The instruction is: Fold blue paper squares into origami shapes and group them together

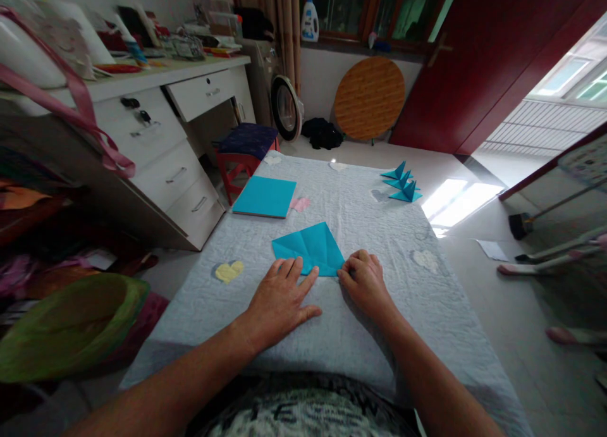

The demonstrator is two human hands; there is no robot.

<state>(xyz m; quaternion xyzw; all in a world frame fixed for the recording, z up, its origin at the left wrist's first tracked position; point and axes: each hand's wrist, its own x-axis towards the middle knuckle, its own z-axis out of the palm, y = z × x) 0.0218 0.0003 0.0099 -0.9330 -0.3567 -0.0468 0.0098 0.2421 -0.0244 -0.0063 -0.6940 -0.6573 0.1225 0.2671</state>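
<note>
A creased sheet of blue paper point(310, 246), partly folded, lies on the cloth-covered table point(265, 361) in front of me. My left hand point(279, 298) rests flat with fingers spread, its fingertips on the paper's near left edge. At the right corner, my right hand point(364, 277) pinches the paper between thumb and curled fingers. Beyond to the left sits a square stack of blue paper point(265, 196). Several folded blue paper shapes point(403, 185) with upright points stand in a row at the table's far right.
A white desk point(156, 133) with drawers runs along the left, with a stool point(246, 143) beside it. Below left of the table is a green-lined bin point(71, 323). A round wooden board point(370, 98) leans on the far wall near a washing machine point(284, 108).
</note>
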